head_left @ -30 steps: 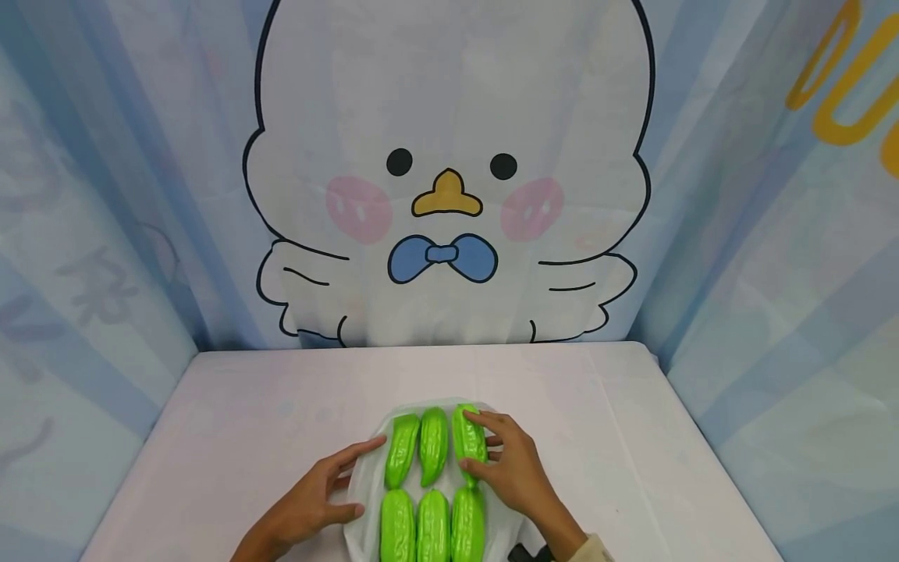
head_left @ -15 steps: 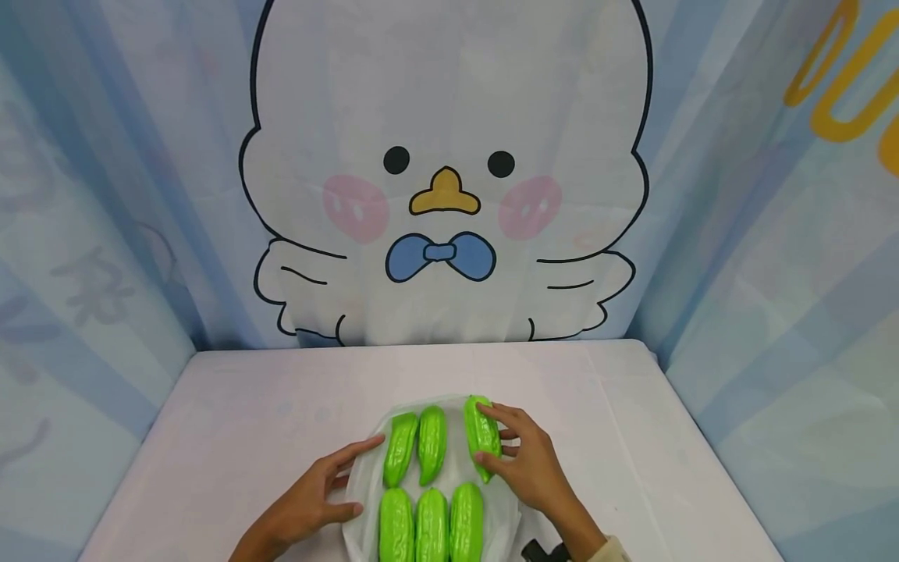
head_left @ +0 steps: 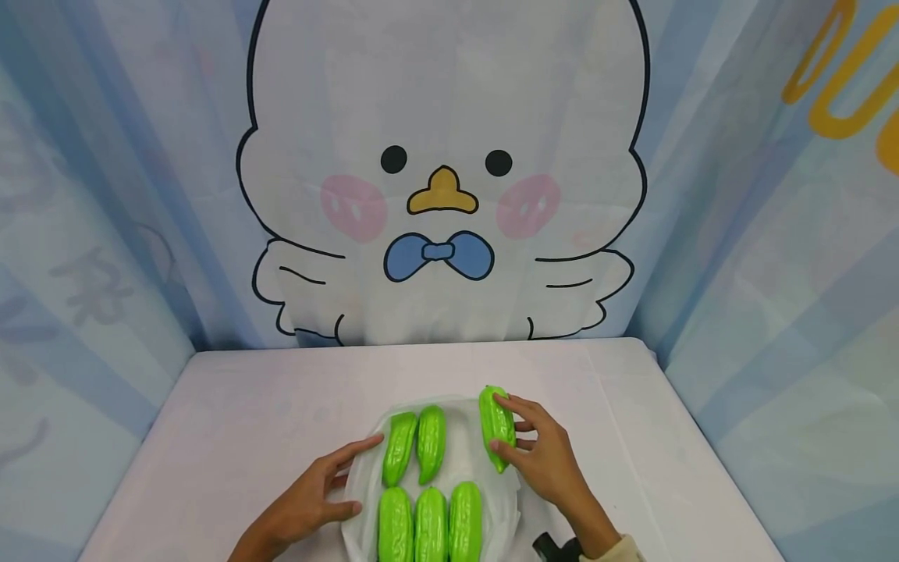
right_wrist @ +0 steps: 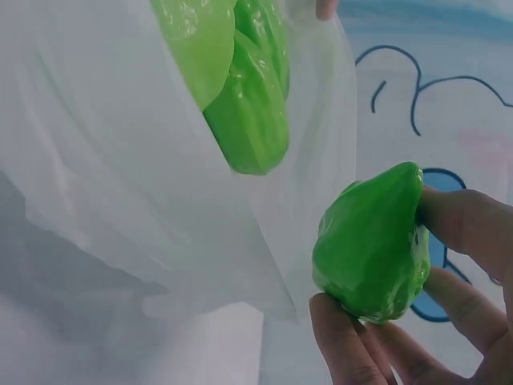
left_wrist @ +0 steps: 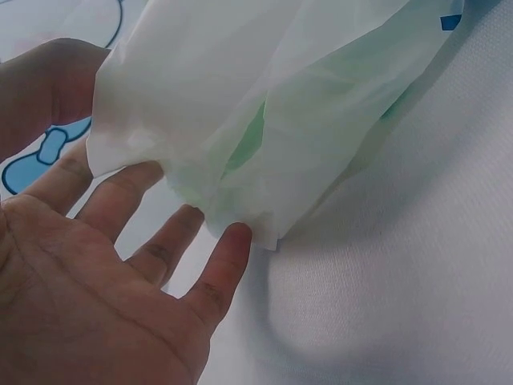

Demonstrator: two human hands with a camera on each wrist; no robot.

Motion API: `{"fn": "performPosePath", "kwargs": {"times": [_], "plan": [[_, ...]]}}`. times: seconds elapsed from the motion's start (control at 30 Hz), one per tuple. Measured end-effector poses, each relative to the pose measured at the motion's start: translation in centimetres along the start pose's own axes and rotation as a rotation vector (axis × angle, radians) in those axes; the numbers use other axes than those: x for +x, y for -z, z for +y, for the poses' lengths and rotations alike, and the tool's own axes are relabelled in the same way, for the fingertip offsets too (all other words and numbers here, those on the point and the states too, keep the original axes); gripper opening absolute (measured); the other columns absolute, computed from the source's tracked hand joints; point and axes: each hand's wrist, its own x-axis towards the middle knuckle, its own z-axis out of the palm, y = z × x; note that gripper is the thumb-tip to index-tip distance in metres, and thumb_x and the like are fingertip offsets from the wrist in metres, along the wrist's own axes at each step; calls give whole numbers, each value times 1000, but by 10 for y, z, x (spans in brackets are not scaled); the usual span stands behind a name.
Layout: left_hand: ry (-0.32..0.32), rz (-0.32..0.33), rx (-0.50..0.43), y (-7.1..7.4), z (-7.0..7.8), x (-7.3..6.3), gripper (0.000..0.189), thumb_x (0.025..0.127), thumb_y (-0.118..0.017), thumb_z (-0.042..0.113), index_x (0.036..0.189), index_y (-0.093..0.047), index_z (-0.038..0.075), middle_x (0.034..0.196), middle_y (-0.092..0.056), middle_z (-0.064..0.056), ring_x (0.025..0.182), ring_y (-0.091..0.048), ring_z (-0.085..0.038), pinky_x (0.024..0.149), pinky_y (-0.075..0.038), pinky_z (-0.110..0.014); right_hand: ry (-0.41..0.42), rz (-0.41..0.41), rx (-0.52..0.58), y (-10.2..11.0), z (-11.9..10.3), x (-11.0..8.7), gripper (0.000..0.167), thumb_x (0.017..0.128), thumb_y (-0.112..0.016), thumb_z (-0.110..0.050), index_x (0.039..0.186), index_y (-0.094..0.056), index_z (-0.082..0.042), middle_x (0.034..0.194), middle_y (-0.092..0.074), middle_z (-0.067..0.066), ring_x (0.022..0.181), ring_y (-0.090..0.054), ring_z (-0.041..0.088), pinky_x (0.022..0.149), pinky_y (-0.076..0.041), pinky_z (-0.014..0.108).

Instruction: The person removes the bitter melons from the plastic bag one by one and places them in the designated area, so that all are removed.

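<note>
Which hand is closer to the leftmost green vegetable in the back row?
Left. Your left hand is just left of that vegetable, touching the white bag; your right hand is farther off, right of it, holding another.

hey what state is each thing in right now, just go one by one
Held green vegetable: pinched in the right hand, apart from the others
Right hand: thumb and fingers around that vegetable
Left hand: fingers spread, touching the sheet
Far pair of vegetables: lying side by side
Near three vegetables: side by side, cut off by the frame
White sheet: translucent, creased
Black object: partly out of frame
</note>
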Motion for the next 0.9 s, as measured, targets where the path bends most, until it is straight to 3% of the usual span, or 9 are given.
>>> {"fn": "performPosePath", "kwargs": {"times": [0.37,0.67,0.9], "plan": [[5,0,9,0,0,0,80,102,-69,12,170,-27,18,176,-14,-25,150,-40,-56,100,-62,-39,-16,38,1,17,9,5,70,85,-89,-7,148,-65,-27,158,-55,8,116,-68,28,86,-65,28],[11,9,-1,0,-2,0,78,103,-67,12,170,-28,18,176,-15,-25,150,-41,-54,100,-62,-38,-48,73,-79,27,24,10,69,87,-88,-9,149,-64,-26,159,-55,9,118,-68,29,89,-65,30],[14,9,-9,-1,-2,0,77,103,-67,13,170,-28,19,176,-15,-25,150,-42,-54,100,-62,-39,-125,72,-92,31,38,11,69,89,-86,-8,150,-63,-28,162,-52,10,121,-68,35,85,-65,31]]}}
